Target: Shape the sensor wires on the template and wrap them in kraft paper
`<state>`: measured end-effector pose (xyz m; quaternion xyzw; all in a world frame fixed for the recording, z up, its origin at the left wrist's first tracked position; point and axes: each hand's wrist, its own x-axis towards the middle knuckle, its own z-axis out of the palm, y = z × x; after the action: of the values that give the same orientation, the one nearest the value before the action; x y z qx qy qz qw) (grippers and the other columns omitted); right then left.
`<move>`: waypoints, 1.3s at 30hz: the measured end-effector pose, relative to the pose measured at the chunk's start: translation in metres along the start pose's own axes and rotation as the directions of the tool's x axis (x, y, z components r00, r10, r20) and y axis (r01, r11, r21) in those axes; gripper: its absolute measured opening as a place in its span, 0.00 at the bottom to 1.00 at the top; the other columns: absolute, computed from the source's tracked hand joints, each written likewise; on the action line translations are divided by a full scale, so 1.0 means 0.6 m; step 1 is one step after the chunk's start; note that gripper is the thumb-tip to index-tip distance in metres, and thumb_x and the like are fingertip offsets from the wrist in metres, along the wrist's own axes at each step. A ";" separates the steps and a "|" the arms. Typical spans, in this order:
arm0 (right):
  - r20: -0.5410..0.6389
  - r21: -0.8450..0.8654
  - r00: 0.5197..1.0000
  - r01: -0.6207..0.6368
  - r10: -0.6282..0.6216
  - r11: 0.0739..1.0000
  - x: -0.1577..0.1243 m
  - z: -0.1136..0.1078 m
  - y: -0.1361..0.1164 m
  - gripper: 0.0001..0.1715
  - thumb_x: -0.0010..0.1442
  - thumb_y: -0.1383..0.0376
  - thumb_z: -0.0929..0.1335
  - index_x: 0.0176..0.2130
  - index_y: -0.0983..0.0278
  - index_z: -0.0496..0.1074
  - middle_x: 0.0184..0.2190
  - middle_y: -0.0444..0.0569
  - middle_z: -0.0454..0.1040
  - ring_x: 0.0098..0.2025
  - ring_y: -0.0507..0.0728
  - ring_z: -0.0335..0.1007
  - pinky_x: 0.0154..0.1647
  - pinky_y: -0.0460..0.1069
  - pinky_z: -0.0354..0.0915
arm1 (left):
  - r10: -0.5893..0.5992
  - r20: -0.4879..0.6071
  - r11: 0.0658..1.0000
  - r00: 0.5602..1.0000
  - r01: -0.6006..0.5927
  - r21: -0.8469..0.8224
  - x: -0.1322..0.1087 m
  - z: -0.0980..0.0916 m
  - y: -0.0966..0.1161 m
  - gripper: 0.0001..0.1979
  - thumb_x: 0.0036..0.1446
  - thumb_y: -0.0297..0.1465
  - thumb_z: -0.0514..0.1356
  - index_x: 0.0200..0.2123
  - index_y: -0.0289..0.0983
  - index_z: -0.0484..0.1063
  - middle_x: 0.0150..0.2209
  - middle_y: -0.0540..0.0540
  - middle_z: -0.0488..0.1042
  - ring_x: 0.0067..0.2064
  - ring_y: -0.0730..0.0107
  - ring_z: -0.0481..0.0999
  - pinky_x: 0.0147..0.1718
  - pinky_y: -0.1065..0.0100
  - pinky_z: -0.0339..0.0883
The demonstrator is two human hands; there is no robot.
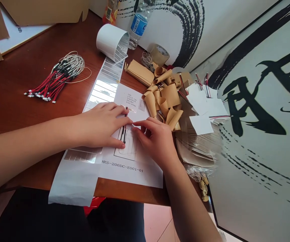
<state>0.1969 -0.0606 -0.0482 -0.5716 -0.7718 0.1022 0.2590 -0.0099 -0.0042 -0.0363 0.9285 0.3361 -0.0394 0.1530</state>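
On a printed white sheet (145, 169) lies a short red and black cable (123, 133). My left hand (98, 126) rests flat with its fingers spread, the fingertips at the cable. Just right of the cable, my right hand (155, 139) has its thumb and index finger pinched together over the sheet; whatever is between them is too small to make out. A long strip of clear labels (104, 82) runs beneath my left hand, its far end curled into a white roll (109, 40).
A bundle of cables (59, 74) lies at the left. Curled brown papers (170, 95), a tape roll (159, 54) and a water bottle (138, 27) stand behind. Stacked white cards (201, 124) sit at the right by the wall.
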 end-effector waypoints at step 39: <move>0.245 -0.030 0.967 0.081 -0.071 0.996 -0.014 -0.042 -0.025 0.09 0.66 0.71 0.66 0.37 0.63 0.76 0.33 0.48 0.77 0.28 0.52 0.68 0.30 0.48 0.61 | 0.002 -0.001 1.000 1.000 -0.002 -0.016 0.001 0.000 -0.001 0.38 0.59 0.54 0.61 0.69 0.47 0.64 0.72 0.40 0.58 0.71 0.42 0.55 0.68 0.48 0.48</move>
<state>0.1991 -0.0769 -0.0221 -0.5299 -0.8209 0.1463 0.1546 -0.0097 -0.0034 -0.0366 0.9276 0.3355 -0.0361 0.1605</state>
